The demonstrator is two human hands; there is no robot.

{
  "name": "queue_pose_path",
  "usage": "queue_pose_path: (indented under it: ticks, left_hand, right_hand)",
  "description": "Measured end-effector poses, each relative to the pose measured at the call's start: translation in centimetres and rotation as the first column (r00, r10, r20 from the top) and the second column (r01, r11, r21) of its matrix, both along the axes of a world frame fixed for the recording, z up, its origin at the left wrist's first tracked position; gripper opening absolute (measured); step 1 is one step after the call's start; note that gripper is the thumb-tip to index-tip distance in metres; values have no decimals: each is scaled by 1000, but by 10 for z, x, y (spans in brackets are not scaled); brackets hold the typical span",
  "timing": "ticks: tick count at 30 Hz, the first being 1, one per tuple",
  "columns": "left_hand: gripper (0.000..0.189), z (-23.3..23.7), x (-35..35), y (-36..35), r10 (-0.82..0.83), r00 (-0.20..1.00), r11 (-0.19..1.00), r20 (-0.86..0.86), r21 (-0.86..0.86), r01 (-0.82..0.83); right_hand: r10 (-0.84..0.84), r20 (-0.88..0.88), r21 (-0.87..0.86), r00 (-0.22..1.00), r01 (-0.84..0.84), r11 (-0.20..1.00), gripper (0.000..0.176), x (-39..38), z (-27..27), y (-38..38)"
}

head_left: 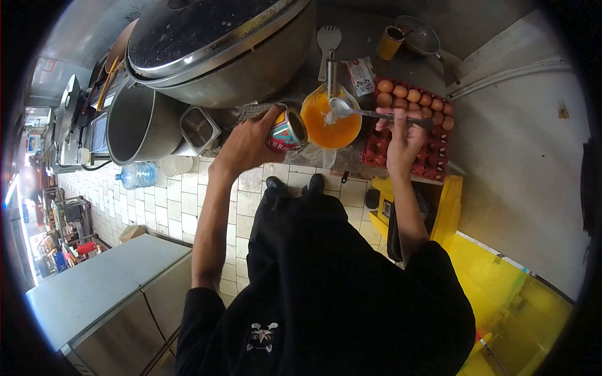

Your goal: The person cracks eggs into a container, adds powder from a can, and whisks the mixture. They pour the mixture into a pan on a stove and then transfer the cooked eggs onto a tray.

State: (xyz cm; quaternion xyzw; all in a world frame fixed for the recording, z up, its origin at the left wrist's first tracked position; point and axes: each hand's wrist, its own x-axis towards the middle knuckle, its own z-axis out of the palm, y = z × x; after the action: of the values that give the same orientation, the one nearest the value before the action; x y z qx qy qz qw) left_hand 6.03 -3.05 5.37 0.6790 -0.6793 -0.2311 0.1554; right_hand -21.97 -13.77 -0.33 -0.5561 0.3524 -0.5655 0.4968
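Observation:
My left hand [248, 144] is wrapped round an opened tin can [285, 133] with a colourful label, tilted toward a clear jug [352, 93]. Orange liquid [332, 131] that looks like beaten egg fills the jug's lower part. Between the fingers of my right hand [404, 139] is a metal spoon [382, 115], its bowl above the liquid with something white in and under it. A metal utensil handle [331, 66] rises from the jug's far side. Beneath my right hand lies a red egg tray [433, 153], with brown eggs [414, 95] in its far rows and hollow cups nearer me.
A large lidded pot [232, 75] stands at the back left, beside a deep metal pot [132, 122] and a small steel container [199, 130]. Behind the jug are a white slotted spatula [328, 41], a packet [360, 75], a yellow-brown cup [390, 44] and a strainer [421, 37].

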Motion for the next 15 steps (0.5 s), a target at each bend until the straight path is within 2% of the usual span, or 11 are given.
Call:
queue_pose_path:
  ticks: [3, 4, 7, 8, 10, 12, 15]
  left_hand:
    - [84, 10, -8, -21, -61, 996, 998, 58, 26, 59]
    - [85, 11, -11, -28, -55, 994, 997, 97, 66, 49]
    - [86, 9, -17, -41, -157, 964, 983, 216, 124, 132]
    - [86, 11, -19, -46, -168, 950, 981, 264, 139, 135]
    - [85, 17, -28, -57, -219, 908, 969, 357, 189, 160]
    - [85, 14, -32, -62, -241, 918, 965, 315, 181, 191]
    - [83, 6, -34, -68, -301, 880, 953, 368, 153, 262]
  right_hand:
    - [116, 28, -184, 993, -109, 977, 20, 2, -19, 7]
    - [129, 18, -249, 991, -121, 961, 14, 1, -28, 6]
    - [62, -251, -408, 966, -163, 898, 11, -4, -38, 11]
    - [104, -129, -372, 986, -146, 917, 10, -2, -42, 13]
    - [86, -135, -326, 987, -126, 937, 10, -5, -43, 18]
    - [55, -137, -275, 989, -92, 957, 13, -5, -38, 20]
    - [-4, 143, -86, 990, 16, 996, 16, 2, -38, 24]
